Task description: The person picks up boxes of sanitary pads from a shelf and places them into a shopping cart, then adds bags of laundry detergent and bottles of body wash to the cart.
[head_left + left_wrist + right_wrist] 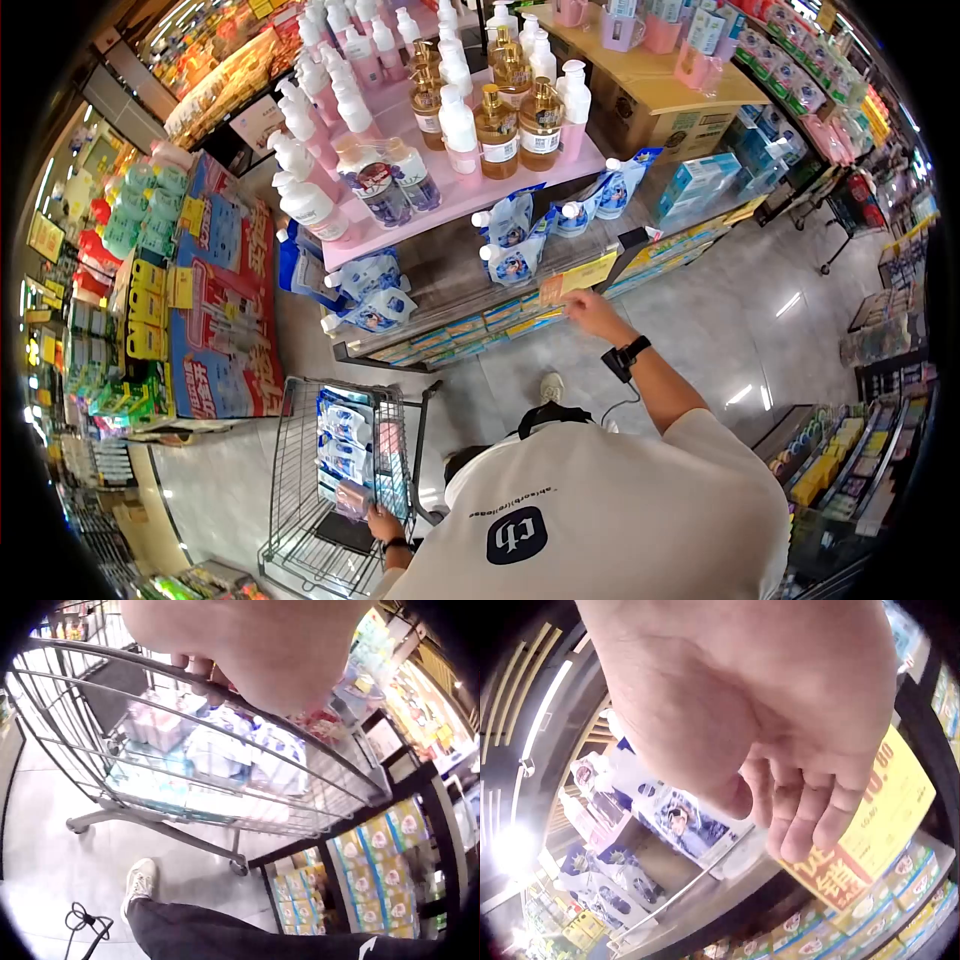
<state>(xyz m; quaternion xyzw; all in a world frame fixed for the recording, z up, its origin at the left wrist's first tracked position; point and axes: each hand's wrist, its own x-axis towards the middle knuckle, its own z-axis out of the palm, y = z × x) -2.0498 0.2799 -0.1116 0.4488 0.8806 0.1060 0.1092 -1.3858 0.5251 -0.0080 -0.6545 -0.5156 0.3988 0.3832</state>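
Note:
My left hand (385,525) grips the rim of a wire shopping cart (330,742), its fingers (201,667) over the rim on the inner side. Below those fingers lie a pink pack (154,724) and several blue-and-white packs (342,430) inside the cart. My right hand (597,315) hangs at the front edge of a display shelf, fingers (802,840) loosely bent and overlapping a yellow price sign (892,817); nothing shows between thumb and fingers. Blue-and-white refill pouches (513,262) with white caps stand on the shelf beyond this hand.
A pink upper shelf (440,225) bears white pump bottles (458,125) and amber pump bottles (497,135). Yellow boxes (375,862) fill the shelf below. Stacked goods (145,310) stand left of the cart. Grey tiled floor (800,300) lies at the right.

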